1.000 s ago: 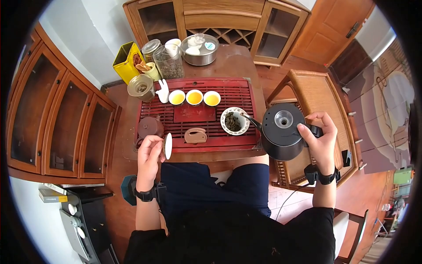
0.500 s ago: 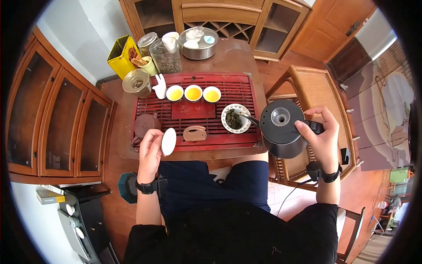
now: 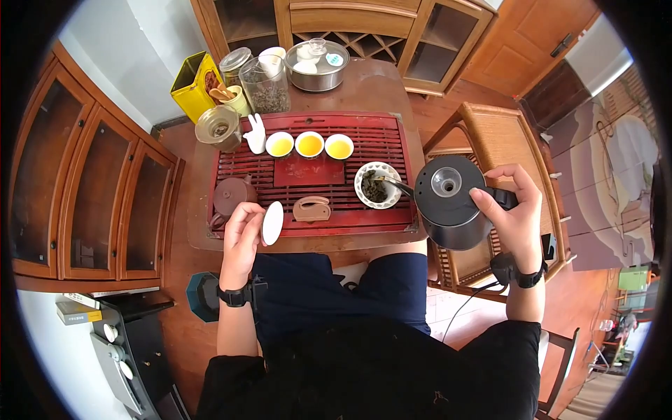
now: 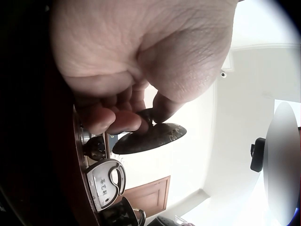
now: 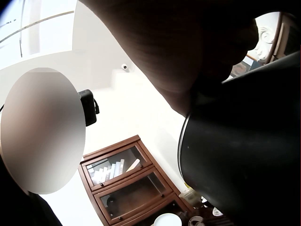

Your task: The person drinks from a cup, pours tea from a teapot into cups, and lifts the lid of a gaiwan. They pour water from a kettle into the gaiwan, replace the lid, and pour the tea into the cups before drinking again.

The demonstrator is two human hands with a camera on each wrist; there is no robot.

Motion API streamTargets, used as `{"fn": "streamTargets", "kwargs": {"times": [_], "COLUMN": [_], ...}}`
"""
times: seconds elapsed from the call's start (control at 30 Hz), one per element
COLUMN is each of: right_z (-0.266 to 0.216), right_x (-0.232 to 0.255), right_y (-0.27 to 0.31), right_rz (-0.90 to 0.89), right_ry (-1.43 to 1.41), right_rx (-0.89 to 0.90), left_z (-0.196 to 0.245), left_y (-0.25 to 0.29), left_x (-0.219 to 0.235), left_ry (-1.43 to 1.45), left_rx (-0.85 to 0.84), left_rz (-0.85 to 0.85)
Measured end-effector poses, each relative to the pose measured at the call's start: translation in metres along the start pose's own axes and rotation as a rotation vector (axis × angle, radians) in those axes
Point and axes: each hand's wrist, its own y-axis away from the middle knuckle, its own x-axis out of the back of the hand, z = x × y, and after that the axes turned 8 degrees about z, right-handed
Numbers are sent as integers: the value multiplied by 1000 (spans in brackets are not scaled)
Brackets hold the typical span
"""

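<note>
My left hand (image 3: pixel 241 238) pinches the small knob of a gaiwan lid (image 4: pixel 150 139), dark outside, its white underside (image 3: pixel 273 223) tilted upright in the head view. Beside that hand sits a brown clay teapot (image 3: pixel 234 195). With my right hand (image 3: pixel 514 210) I grip the handle of a black gooseneck kettle (image 3: pixel 451 220), thumb on its top. The kettle's spout reaches over the rim of a white patterned gaiwan bowl (image 3: pixel 360 192), which holds dark tea leaves (image 3: pixel 374 187). In the right wrist view the black kettle body (image 5: pixel 240 146) fills the right side.
On the red slatted tea tray (image 3: pixel 308 175) stand three cups of yellow tea (image 3: pixel 309 145), a white rabbit-like figure (image 3: pixel 255 134) and a brown handled piece (image 3: pixel 311 208). Behind are a strainer cup (image 3: pixel 218 128), a jar (image 3: pixel 269 91) and a lidded steel pot (image 3: pixel 316 70). A rattan cart (image 3: pixel 507 147) stands right.
The lid has turned from nearly edge-on to show more of its white underside. The kettle's spout has moved slightly farther in over the bowl. The head view has shifted a little.
</note>
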Motion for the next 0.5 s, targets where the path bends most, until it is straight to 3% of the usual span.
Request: {"fn": "streamTargets", "kwargs": {"times": [0.5], "right_z": [-7], "right_x": [0], "right_y": [0], "right_rz": [1], "right_ry": [25], "right_rx": [8], "left_z": [0], "left_y": [-1], "left_x": [-1], "left_ry": [-13], "left_rx": [2], "left_rz": [-8]}}
